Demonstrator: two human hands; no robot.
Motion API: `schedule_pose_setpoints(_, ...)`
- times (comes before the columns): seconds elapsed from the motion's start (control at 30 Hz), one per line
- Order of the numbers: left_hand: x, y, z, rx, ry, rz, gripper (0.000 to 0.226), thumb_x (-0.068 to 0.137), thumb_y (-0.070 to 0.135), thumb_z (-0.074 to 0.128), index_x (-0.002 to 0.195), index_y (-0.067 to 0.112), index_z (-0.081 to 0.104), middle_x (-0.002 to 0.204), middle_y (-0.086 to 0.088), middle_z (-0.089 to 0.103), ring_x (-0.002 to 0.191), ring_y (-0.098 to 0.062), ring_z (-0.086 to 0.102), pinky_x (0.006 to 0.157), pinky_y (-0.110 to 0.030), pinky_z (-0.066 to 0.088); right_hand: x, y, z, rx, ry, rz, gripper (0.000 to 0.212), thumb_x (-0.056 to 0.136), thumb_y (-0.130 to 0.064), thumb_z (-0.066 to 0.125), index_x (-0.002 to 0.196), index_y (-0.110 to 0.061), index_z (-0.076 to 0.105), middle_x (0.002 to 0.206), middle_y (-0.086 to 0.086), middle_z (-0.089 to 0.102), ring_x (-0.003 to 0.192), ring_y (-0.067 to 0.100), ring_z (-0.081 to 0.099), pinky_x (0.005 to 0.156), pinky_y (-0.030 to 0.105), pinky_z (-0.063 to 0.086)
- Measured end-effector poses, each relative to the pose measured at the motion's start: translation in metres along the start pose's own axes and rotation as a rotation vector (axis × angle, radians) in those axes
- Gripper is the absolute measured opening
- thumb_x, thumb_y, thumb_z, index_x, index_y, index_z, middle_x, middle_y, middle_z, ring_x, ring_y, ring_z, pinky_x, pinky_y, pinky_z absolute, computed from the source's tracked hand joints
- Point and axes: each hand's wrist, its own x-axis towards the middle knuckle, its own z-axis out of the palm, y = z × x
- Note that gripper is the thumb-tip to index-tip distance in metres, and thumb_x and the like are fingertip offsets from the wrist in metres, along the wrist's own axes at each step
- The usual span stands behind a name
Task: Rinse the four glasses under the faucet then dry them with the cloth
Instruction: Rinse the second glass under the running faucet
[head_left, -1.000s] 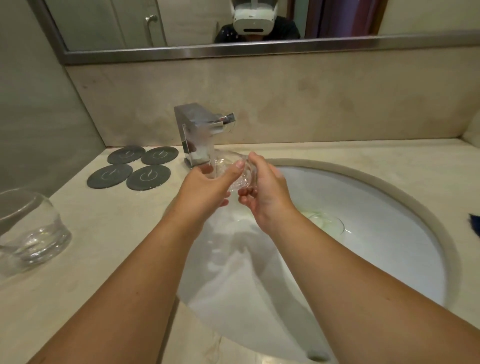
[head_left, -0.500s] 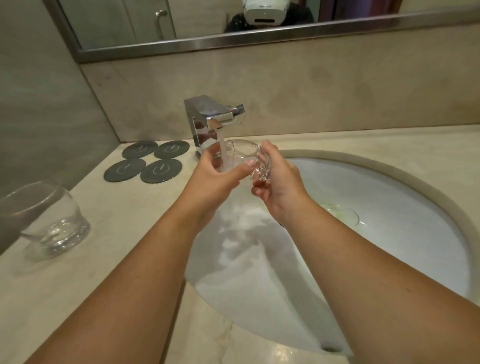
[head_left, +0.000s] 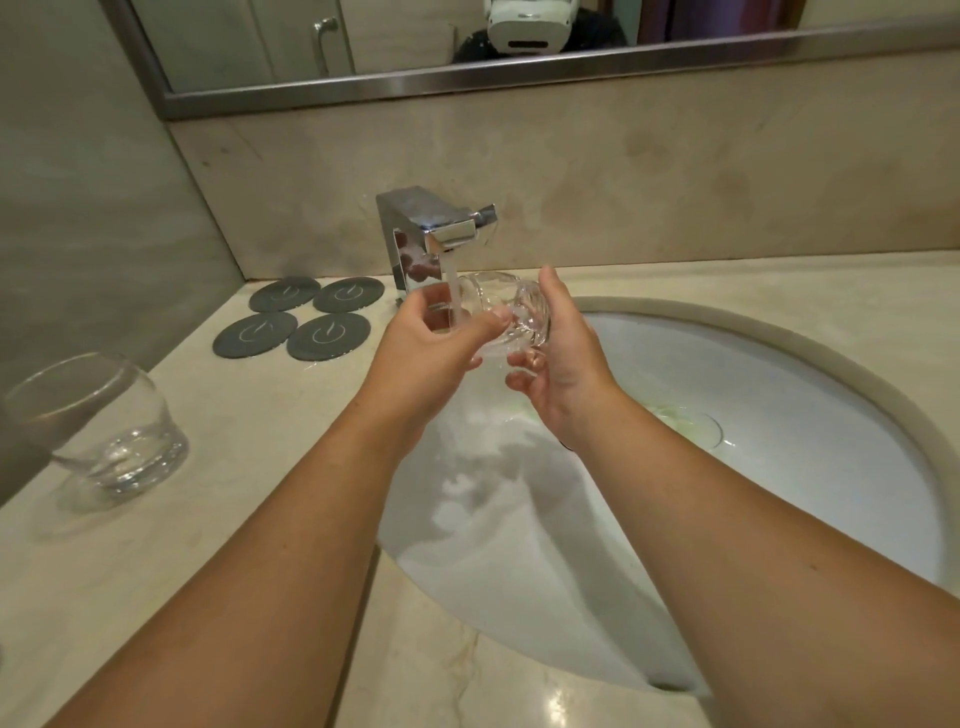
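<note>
Step in hand: rinse; one glass (head_left: 501, 312) lies on its side over the sink (head_left: 753, 395), the left hand (head_left: 431, 364) with thumb and fingers curled on its mouth end, the right hand (head_left: 566, 364) cupping the thick base, fingers curled beneath; the stream from the faucet (head_left: 431, 234) falls at the mouth end. Judgement: rotate the glass so water reaches the inside and the whole wall; grip firmly, as wet glass is likely slippery; stay low over the basin. Second glass (head_left: 104, 431) stands upright on the worktop (head_left: 249, 467), well apart to the left; cloth not in view.
</note>
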Motion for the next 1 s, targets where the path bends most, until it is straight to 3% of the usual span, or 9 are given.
schedule_pose_setpoints(0.07,0.0006,-0.0012,0.0006,0.045,0.003,0.041,0.066,0.071,0.041,0.089,0.130,0.031,0.062,0.122,0.010,0.072,0.115,-0.009,0.072,0.095,-0.036,0.061,-0.0012,-0.0009,-0.0009,0.001,0.000,0.029,0.050,0.094,-0.065,0.066,0.114,-0.020,0.076,0.093,0.001,0.070,0.049,0.011,0.047,0.049,0.027,0.035)
schedule_pose_setpoints(0.2,0.0025,-0.0022,0.0030,0.025,-0.053,0.063,0.065,0.068,0.033,0.085,0.128,0.033,0.059,0.114,0.019,0.073,0.111,-0.005,0.072,0.105,-0.036,0.055,-0.0011,-0.0002,-0.0015,0.066,0.045,0.018,0.040,0.094,-0.049,0.072,0.111,-0.013,0.073,0.099,0.005,0.069,0.045,0.011,0.043,0.045,0.024,0.035)
schedule_pose_setpoints(0.33,0.0021,-0.0003,0.0038,0.059,-0.096,-0.036,0.096,0.064,0.069,0.083,0.145,0.031,0.049,0.132,0.011,0.070,0.121,-0.006,0.068,0.101,-0.038,0.056,-0.0017,0.0002,-0.0001,0.068,0.069,-0.039,0.029,0.095,-0.042,0.072,0.103,-0.014,0.072,0.086,0.002,0.068,0.048,0.013,0.042,0.046,0.025,0.034)
schedule_pose_setpoints(0.43,-0.0016,0.0037,0.0036,0.102,-0.042,-0.071,0.091,0.075,0.076,0.079,0.146,0.026,0.049,0.132,0.008,0.067,0.116,-0.012,0.070,0.090,-0.034,0.059,-0.0028,0.0006,0.0029,0.051,0.055,-0.070,0.029,0.095,-0.040,0.073,0.110,-0.014,0.072,0.089,-0.001,0.072,0.047,0.013,0.043,0.048,0.027,0.035)
schedule_pose_setpoints(0.6,-0.0001,0.0039,0.0035,0.055,0.047,-0.068,0.066,0.084,0.059,0.085,0.132,0.020,0.061,0.124,0.004,0.072,0.108,-0.012,0.075,0.078,-0.027,0.060,-0.0027,0.0027,0.0067,0.029,0.023,-0.082,0.032,0.095,-0.039,0.071,0.114,-0.013,0.071,0.087,0.004,0.067,0.050,0.014,0.044,0.048,0.026,0.035)
schedule_pose_setpoints(0.77,0.0029,0.0051,-0.0045,-0.033,0.027,-0.005,0.058,0.077,0.035,0.091,0.128,0.033,0.062,0.123,0.006,0.074,0.111,-0.010,0.075,0.082,-0.031,0.058,-0.0024,0.0008,0.0034,0.016,-0.011,0.003,0.049,0.096,-0.061,0.063,0.112,-0.016,0.075,0.086,0.000,0.070,0.051,0.011,0.050,0.049,0.026,0.036)
schedule_pose_setpoints(0.93,0.0042,-0.0005,-0.0024,-0.056,-0.051,-0.002,0.082,0.067,0.026,0.086,0.142,0.032,0.054,0.131,0.006,0.071,0.119,-0.015,0.073,0.096,-0.035,0.058,-0.0021,0.0026,0.0029,0.034,-0.050,0.027,0.032,0.099,-0.046,0.064,0.108,-0.016,0.070,0.083,0.003,0.066,0.050,0.013,0.047,0.044,0.025,0.034)
schedule_pose_setpoints(1.0,0.0038,-0.0008,-0.0022,-0.036,-0.074,-0.035,0.093,0.068,0.041,0.089,0.150,0.033,0.047,0.137,0.006,0.068,0.123,-0.011,0.070,0.094,-0.031,0.055,-0.0012,0.0035,0.0040,0.029,-0.021,0.007,0.026,0.098,-0.041,0.064,0.105,-0.016,0.068,0.081,0.004,0.061,0.047,0.012,0.046,0.045,0.025,0.034)
